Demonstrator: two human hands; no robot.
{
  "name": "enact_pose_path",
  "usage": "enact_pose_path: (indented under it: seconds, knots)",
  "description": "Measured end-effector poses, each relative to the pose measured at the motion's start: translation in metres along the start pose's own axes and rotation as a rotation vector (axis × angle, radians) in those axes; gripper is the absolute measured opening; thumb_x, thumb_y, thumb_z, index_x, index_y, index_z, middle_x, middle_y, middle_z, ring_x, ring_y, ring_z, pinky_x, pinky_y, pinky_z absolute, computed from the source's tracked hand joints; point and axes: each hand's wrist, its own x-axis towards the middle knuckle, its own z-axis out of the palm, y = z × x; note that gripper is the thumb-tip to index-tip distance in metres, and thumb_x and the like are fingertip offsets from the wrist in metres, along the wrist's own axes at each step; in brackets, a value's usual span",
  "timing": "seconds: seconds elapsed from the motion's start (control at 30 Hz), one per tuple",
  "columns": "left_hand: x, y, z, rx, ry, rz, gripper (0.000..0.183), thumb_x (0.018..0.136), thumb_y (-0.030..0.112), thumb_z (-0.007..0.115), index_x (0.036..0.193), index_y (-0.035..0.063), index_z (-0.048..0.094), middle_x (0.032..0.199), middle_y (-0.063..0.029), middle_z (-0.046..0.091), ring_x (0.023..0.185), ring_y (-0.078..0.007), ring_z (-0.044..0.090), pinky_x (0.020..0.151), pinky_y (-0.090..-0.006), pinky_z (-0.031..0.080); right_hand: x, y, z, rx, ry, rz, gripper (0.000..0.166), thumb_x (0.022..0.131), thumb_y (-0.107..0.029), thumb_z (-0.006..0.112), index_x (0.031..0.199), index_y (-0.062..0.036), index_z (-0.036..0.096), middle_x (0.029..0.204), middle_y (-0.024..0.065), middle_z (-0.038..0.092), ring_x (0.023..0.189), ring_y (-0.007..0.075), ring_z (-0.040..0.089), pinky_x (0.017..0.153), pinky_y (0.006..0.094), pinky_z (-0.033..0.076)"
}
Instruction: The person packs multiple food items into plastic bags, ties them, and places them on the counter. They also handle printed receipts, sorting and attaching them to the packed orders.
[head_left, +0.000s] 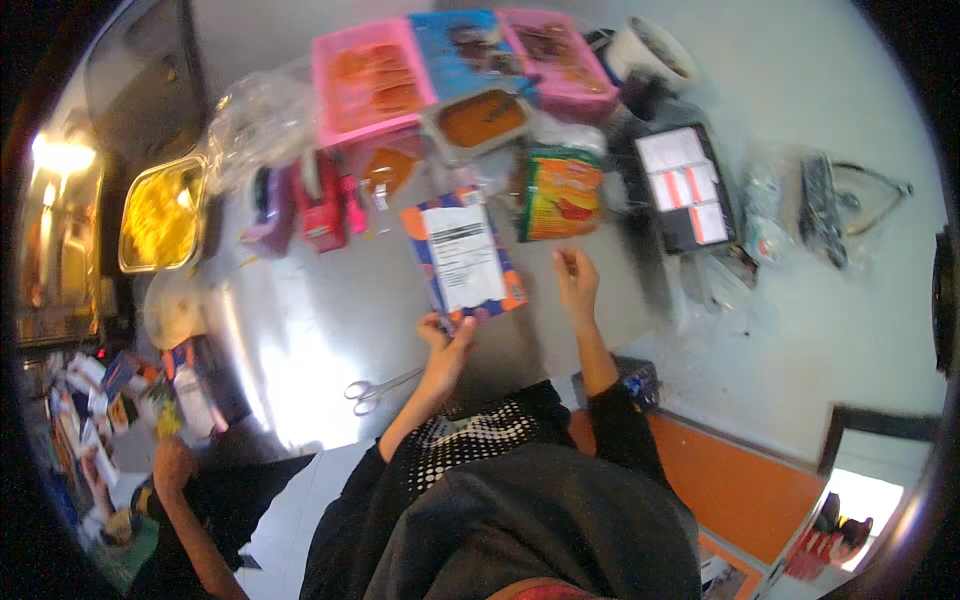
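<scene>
My left hand (444, 349) grips the lower edge of a flat blue-and-orange packet (466, 251) with a white printed label, above the steel table. My right hand (579, 281) hovers to its right with curled fingers; nothing shows in it, but blur hides the fingertips. Just beyond that hand stands a green-and-orange food pouch (562, 193). A pair of scissors (379, 391) lies on the table beside my left forearm.
Behind stand a pink tray (322, 94), a blue tray (431, 56), another pink tray (574, 105) and a metal pan (480, 146) of orange-brown powder. A container of yellow food (161, 214) is at left. A co-worker's hand (174, 461) holds another packet (199, 397). A dark box (679, 232) bears labels.
</scene>
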Motion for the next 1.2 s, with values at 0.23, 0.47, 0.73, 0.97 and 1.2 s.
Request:
enact_pose_path:
  seconds: [0.23,0.47,0.73,0.97,1.2]
  knots:
    - [-0.005,-0.013,-0.02,0.316,0.184,-0.237,0.057,0.073,0.023,0.061,0.111,-0.0024,0.027,0.104,-0.0137,0.036,0.086,-0.022,0.041,0.069,-0.0329,0.04,-0.058,0.166,-0.235,-0.867,0.811,-0.269,0.012,0.072,-0.004,0.049,0.082,-0.0003,0.055,0.08,0.0155,0.054,0.079,0.0295,0.049,0.071,0.038,0.041]
    - [-0.062,0.033,0.152,0.538,-0.259,0.384,0.023,0.075,0.025,0.056,0.089,0.0072,0.054,0.084,-0.0069,0.052,0.077,-0.0219,0.051,0.074,-0.0324,0.041,-0.025,0.247,-0.364,-0.938,0.238,-0.057,0.019,0.07,-0.016,0.056,0.082,-0.0012,0.057,0.086,0.0176,0.056,0.079,0.0339,0.05,0.07,0.0406,0.041]
    - [-0.154,-0.087,0.396,0.446,-1.502,0.463,0.022,0.079,0.012,0.046,0.097,0.0032,0.054,0.095,-0.0166,0.055,0.091,-0.0302,0.051,0.081,-0.0382,0.038,-0.011,0.341,-0.387,-1.13,-0.234,-0.341,0.036,0.069,-0.019,0.055,0.102,-0.0059,0.052,0.101,0.0124,0.055,0.097,0.0337,0.048,0.088,0.0423,0.033]
    - [-0.182,-0.12,0.47,0.844,-1.643,0.579,0.026,0.078,0.018,0.048,0.1,0.0032,0.054,0.1,-0.0164,0.053,0.095,-0.0303,0.05,0.082,-0.039,0.038,-0.041,0.35,-0.405,-0.751,0.178,-0.462,0.023,0.072,-0.017,0.052,0.091,-0.0062,0.058,0.095,0.0099,0.057,0.093,0.0295,0.051,0.079,0.0406,0.041]
    - [-0.197,-0.042,0.429,0.184,-1.509,0.206,0.031,0.078,0.023,0.051,0.102,0.0031,0.054,0.106,-0.0162,0.052,0.098,-0.0304,0.049,0.084,-0.0397,0.038,-0.084,0.122,-0.439,0.439,0.7,-0.569,0.033,0.078,-0.03,0.054,0.097,-0.0031,0.045,0.083,0.0102,0.053,0.065,0.017,0.052,0.053,0.0245,0.042]
